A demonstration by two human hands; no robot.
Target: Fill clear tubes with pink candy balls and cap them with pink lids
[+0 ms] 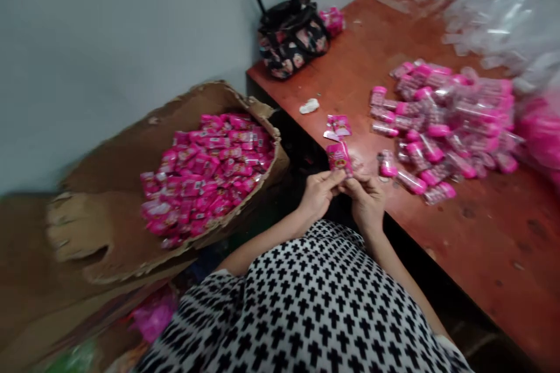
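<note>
Both hands meet at the edge of the red table, their fingers closed around the lower end of a pink printed packet [339,157]. My left hand [318,193] pinches it from the left. On the right, my right hand [368,199] has thumb and fingers pressed together at the packet's lower corner. Just beyond lie more small pink packets [339,126] on the table. Many small clear tubes with pink caps [441,122] are heaped to the right of the hands. A torn cardboard box [126,122] at the left holds a pile of filled pink packets [210,175].
A dark floral handbag [291,41] stands at the back corner of the red table [490,245], with a pink bundle [332,21] behind it. Clear plastic bags [507,29] lie at the far right, and a pink bag [542,131] below them. A white scrap [309,106] lies near the edge.
</note>
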